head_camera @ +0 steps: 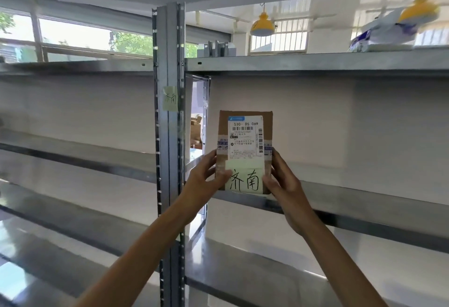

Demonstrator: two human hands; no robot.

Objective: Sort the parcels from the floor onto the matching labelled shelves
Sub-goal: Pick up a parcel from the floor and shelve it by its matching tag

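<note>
I hold a box (245,146) upright in front of the shelf (340,204) right of the post (170,136), my left hand (201,182) gripping its left edge and my right hand (284,185) its right edge. A note (244,180) reading 济南 covers its lower face; a matching note is stuck on the post.

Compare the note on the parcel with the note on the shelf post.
The parcel note looks larger and close up; the post note looks small and narrow. The parcel note sits on a box held by the left hand and right hand; the post note is stuck to the upright. Both are pale green, handwritten 济南.
</note>
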